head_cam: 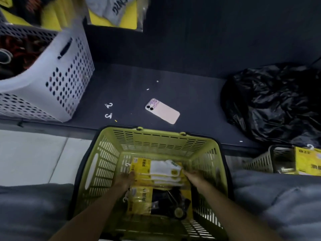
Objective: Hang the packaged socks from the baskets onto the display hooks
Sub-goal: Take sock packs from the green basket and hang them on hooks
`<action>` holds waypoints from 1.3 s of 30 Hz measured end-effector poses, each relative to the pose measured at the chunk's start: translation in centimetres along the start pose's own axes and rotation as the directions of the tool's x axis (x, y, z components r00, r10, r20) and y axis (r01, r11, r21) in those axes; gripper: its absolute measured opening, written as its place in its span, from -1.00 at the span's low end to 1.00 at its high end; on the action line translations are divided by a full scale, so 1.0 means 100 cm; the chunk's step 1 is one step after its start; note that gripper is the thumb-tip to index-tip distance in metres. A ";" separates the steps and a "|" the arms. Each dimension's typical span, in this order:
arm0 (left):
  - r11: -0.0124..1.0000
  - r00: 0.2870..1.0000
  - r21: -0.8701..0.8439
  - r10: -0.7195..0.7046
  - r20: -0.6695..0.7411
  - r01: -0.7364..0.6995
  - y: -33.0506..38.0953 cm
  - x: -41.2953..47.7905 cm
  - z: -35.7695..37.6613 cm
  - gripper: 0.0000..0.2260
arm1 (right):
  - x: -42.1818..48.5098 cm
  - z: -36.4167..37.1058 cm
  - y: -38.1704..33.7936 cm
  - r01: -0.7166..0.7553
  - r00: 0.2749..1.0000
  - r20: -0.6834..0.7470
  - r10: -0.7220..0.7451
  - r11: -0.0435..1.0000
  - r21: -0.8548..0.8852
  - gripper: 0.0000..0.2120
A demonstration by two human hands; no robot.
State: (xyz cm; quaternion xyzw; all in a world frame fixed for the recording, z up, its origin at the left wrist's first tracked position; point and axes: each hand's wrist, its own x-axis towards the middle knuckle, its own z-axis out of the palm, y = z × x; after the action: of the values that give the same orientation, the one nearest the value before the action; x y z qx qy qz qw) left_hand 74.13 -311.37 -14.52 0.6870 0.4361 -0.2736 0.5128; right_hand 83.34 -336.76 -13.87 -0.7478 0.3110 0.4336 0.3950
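Lower centre: green basket (156,136) holds white sock packs (165,171). Left hand (127,179) grips the stack's left edge, right hand (192,176) its right edge. Pink phone (162,111) lies on the dark shelf (191,101) above.

Head view, steeply downward, close above basket (156,141)

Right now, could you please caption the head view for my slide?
Left hand and right hand hold packaged white socks inside the green basket; a phone lies beyond.
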 end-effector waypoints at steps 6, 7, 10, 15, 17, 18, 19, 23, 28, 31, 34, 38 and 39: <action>0.964 0.993 -0.239 -0.121 -0.009 0.116 0.000 0.018 0.006 -0.73 | 0.022 0.018 0.001 -0.082 0.995 0.052 0.079 0.995 0.058 -0.36; 0.960 0.992 -0.254 -0.127 -0.016 0.119 -0.001 0.021 0.007 -0.74 | 0.025 0.019 0.001 -0.067 0.997 0.031 0.065 0.996 0.057 -0.38; 0.952 0.987 -0.281 -0.145 -0.063 0.121 -0.004 0.026 0.006 -0.82 | 0.030 0.018 0.002 -0.028 0.998 -0.049 0.031 0.997 0.073 -0.46; 0.939 0.985 -0.306 -0.171 -0.025 0.156 -0.005 0.029 -0.004 -0.82 | 0.023 0.009 0.002 -0.043 0.999 0.009 0.042 0.967 0.252 -0.61; 0.922 0.984 -0.343 -0.170 0.052 0.177 -0.005 0.027 -0.012 -0.84 | 0.016 0.004 -0.001 -0.035 0.998 0.059 0.017 0.942 0.334 -0.64; 0.917 0.983 -0.355 -0.164 0.086 0.184 -0.005 0.024 -0.017 -0.88 | 0.011 0.001 -0.002 -0.049 0.993 0.120 0.004 0.924 0.379 -0.64; 0.911 0.980 -0.366 -0.160 0.116 0.191 -0.005 0.021 -0.022 -0.91 | 0.004 -0.003 -0.003 -0.063 0.981 0.193 -0.018 0.911 0.408 -0.64; 0.923 0.980 -0.349 -0.107 0.166 0.160 0.001 0.001 -0.040 -0.90 | -0.027 -0.021 -0.012 -0.029 0.923 0.368 -0.111 0.935 0.354 -0.66; 0.980 0.978 -0.194 0.080 0.195 -0.041 0.033 -0.032 -0.076 -0.85 | -0.076 -0.042 -0.023 0.081 0.843 0.514 -0.159 0.982 0.172 -0.57; 0.975 0.955 -0.131 0.203 0.216 -0.177 0.055 -0.053 -0.103 -0.86 | -0.104 -0.048 -0.031 0.163 0.809 0.546 -0.217 0.976 0.147 -0.55; 0.966 0.942 -0.109 0.254 0.220 -0.235 0.074 -0.078 -0.120 -0.87 | -0.128 -0.054 -0.041 0.205 0.795 0.545 -0.265 0.964 0.170 -0.48; 0.939 0.915 -0.076 0.343 0.213 -0.334 0.094 -0.113 -0.135 -0.77 | -0.157 -0.069 -0.053 0.317 0.779 0.521 -0.349 0.936 0.153 -0.48; 0.919 0.900 -0.105 0.393 0.188 -0.379 0.101 -0.121 -0.138 -0.74 | -0.164 -0.073 -0.056 0.352 0.773 0.502 -0.388 0.920 0.170 -0.48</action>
State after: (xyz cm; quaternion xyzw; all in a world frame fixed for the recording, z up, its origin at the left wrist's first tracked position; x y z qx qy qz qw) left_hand 76.33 -303.15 4.66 0.7104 0.2448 -0.2216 0.6215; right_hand 83.75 -338.22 4.89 -0.6331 0.0518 0.5246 0.5669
